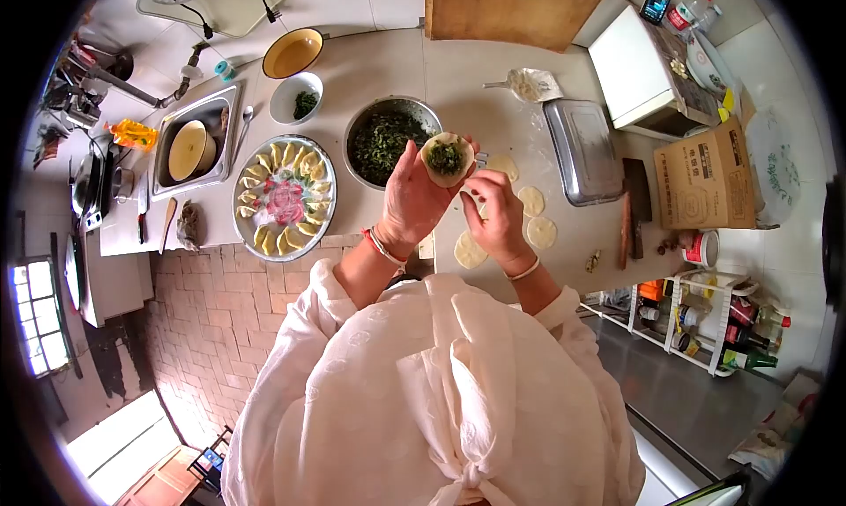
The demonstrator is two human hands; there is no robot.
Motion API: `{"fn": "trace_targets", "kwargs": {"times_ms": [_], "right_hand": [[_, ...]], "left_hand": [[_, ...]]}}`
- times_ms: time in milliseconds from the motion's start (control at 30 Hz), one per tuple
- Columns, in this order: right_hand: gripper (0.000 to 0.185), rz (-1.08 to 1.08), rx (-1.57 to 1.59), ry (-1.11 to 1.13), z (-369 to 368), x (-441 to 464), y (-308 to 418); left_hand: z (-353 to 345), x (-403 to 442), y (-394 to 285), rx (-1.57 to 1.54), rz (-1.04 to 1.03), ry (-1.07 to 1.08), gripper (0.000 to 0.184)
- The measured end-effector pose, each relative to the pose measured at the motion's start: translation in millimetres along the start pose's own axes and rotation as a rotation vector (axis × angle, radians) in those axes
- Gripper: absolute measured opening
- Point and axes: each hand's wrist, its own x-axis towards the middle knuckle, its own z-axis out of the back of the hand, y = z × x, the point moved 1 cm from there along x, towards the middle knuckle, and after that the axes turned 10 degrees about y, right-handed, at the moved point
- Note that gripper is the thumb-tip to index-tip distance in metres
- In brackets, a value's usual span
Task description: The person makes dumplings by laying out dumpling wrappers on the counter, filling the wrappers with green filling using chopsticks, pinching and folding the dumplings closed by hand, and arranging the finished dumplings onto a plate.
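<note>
My left hand holds a round dumpling wrapper with chopped green filling heaped in its middle. The wrapper lies flat across my fingers and is not folded. Close beside it on the right is my right hand, fingers bent and thumb apart from the index finger, with nothing seen between them. Just beyond the left hand sits a metal bowl of green filling. Several flat dumpling wrappers lie on the counter around my right hand. To the left, a round tray carries a ring of folded dumplings.
At the left are a sink with a yellow bowl, a white bowl of greens, a spoon and a knife. A lidded metal pan, a cleaver and a cardboard box stand right.
</note>
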Motion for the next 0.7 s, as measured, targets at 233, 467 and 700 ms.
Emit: {"fn": "trace_targets", "kwargs": {"times_ms": [233,467,700], "right_hand": [[0.041,0.238,-0.253,0.129,9,-1,-6],[0.034,0.343,-0.241,0.073,21,7,-11],[0.030,0.087,-0.059,-0.057,38,23,2]], "left_hand": [[-7,-6,7,0.163,0.027,-0.027,0.070],[-5,-12,17,0.203,0.067,-0.027,0.067],[-7,-14,19,0.101,0.004,-0.034,0.056]]}}
